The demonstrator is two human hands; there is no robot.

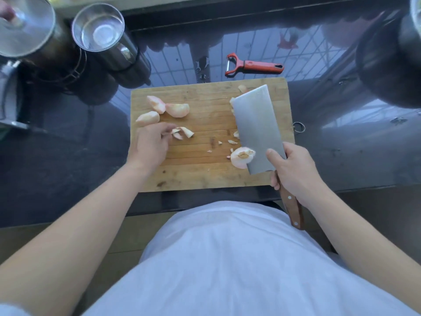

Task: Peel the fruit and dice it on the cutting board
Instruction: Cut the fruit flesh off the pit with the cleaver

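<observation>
steel cup [98,27], larger steel container [24,26], dark glossy countertop [68,156]

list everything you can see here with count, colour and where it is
cutting board: one, light wood, centre of the dark counter
fruit wedges: three, pale pink, far left of the board
small cut pieces: a few, pale pink, by the left fingertips
fruit core piece: one, pale with a brown centre, beside the blade
cleaver: one, steel blade, brown wooden handle, over the board's right side
peeler: one, red, on the counter beyond the board
steel cups: two, silver, far left corner
left hand: touches the small cut pieces
right hand: grips the cleaver
</observation>
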